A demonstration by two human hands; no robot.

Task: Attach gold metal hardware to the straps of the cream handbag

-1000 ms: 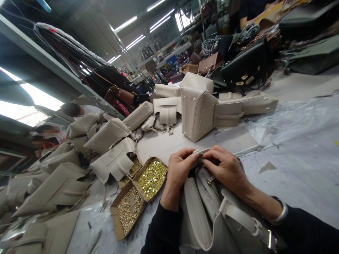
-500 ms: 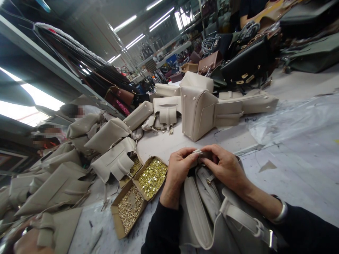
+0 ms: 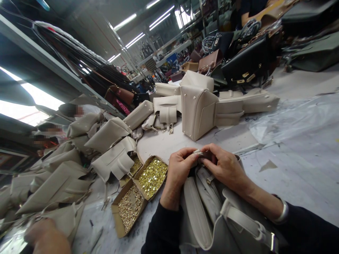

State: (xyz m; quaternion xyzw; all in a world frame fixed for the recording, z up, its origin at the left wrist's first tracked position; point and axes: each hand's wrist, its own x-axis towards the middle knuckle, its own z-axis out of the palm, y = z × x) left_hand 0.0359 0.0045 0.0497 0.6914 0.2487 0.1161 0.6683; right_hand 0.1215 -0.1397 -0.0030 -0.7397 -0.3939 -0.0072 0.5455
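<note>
A cream leather bag lies in front of me with its straps and a metal buckle showing. My left hand and my right hand meet at the bag's top edge. Both pinch a small strap end between thumbs and fingertips. Just left of my left hand stand cardboard boxes, one with gold studs and one with paler metal fittings.
Finished cream bags stand behind my hands, and a heap of cream bag pieces covers the left. Dark bags crowd the far right. Another person's hand shows at bottom left; other people sit far left.
My hands keep pinching the strap end, hardly shifting. Another person's hand has come into view at the bottom left.
</note>
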